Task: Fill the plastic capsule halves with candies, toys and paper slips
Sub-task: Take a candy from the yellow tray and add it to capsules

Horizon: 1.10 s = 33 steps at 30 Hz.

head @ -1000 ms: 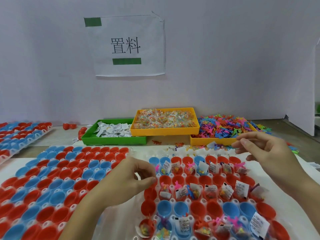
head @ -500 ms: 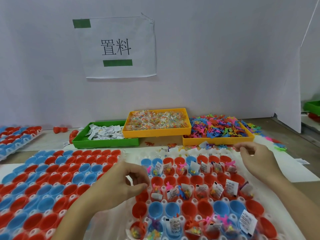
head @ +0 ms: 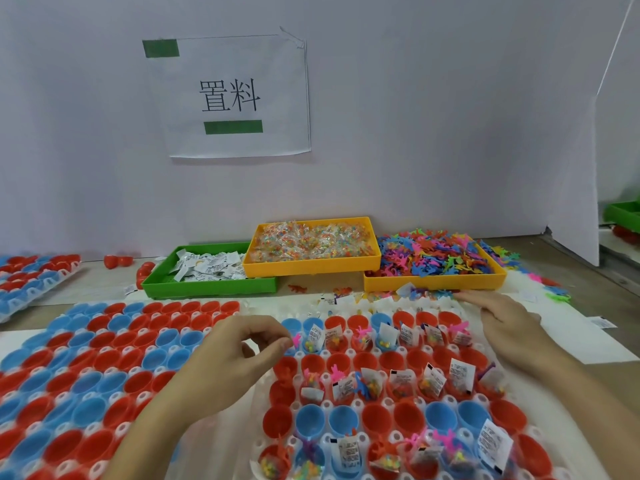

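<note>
Dropping the pink toy (head: 296, 340) off-cup looks the main risk: left hand (head: 235, 355) pinches it w/ curled fingers at the tray (head: 568, 441) edge by a blue half (head: 290, 327), while right hand (head: 502, 323) lies flat, holding nothing, near loose slips.

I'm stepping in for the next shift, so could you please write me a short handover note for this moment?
Left hand: fingers curled, thumb and forefinger by a pink toy at the filling tray's back row; grip unclear.
Right hand: open, flat at the tray's far right corner.
Supplies behind: slips in the green bin, candies in the middle bin, toys in the right bin.
Done: three rows hold fillings.
Left: two rows between them look empty; the left tray is unfilled.
</note>
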Each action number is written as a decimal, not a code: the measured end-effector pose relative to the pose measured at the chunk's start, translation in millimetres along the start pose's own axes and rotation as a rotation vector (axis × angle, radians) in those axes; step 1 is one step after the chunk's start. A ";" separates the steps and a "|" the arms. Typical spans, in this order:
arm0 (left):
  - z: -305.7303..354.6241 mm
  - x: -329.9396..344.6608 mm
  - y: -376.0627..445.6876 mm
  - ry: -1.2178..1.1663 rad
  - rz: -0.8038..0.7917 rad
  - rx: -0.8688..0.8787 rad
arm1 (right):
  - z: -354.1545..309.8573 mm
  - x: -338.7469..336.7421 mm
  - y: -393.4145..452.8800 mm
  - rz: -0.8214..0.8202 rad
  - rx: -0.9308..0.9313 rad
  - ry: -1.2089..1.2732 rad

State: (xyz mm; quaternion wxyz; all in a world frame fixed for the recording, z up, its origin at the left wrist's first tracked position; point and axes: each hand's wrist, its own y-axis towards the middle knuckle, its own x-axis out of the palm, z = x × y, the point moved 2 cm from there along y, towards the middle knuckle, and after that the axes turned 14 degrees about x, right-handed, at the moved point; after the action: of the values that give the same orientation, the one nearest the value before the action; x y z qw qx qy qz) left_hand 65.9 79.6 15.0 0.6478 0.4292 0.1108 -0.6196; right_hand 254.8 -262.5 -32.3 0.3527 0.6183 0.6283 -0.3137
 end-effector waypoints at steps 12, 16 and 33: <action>-1.0 0.0 0.5 0.019 0.045 -0.014 | 5.8 -6.3 3.0 0.168 0.023 -0.107; 1.3 0.2 1.0 0.019 0.062 -0.013 | 7.0 -1.4 5.2 0.095 -0.021 -0.104; 41.9 13.1 13.0 -0.116 0.243 0.071 | -71.2 -36.9 -49.7 0.010 -0.243 0.647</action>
State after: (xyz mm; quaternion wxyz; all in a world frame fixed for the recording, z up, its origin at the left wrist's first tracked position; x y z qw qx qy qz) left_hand 64.0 39.5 37.0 0.7078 0.4255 -0.0018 -0.5639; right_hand 200.8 -225.8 35.8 0.2077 0.6423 0.7374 -0.0228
